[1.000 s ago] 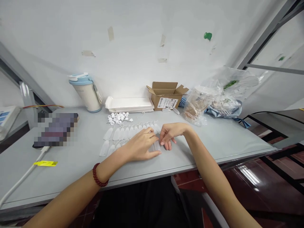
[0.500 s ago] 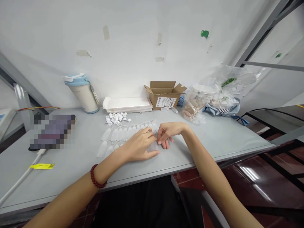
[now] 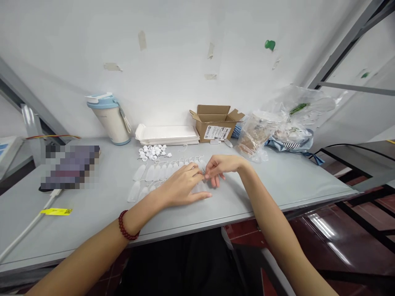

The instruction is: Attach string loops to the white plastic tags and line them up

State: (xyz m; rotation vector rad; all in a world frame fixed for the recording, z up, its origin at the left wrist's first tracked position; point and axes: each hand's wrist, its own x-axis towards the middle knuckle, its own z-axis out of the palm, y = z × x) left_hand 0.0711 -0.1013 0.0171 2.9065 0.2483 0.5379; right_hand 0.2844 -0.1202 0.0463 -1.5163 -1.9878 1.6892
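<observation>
Palm down over the lower row of tags, my left hand (image 3: 182, 187) has its thumb stretched out and its fingers bent but apart. Close against its fingertips, my right hand (image 3: 217, 168) is closed in a pinch, and whatever it holds is too small or hidden to name. Translucent white plastic tags (image 3: 150, 173) with thin string loops lie in two rows; my left hand covers part of them. Behind the tags is a heap of small white plastic pieces (image 3: 151, 152).
A white stack of flat packs (image 3: 168, 135) and an open cardboard box (image 3: 216, 123) stand by the wall. At left are a tumbler (image 3: 109, 123) and a cabled, blurred-out device (image 3: 72, 168). Clear plastic bags (image 3: 254, 131) stand at right. Two loose tags lie before the box.
My right fingers have shifted slightly and pinch closer to my left fingertips. My left thumb reaches a little further right. The whole view has tilted slightly.
</observation>
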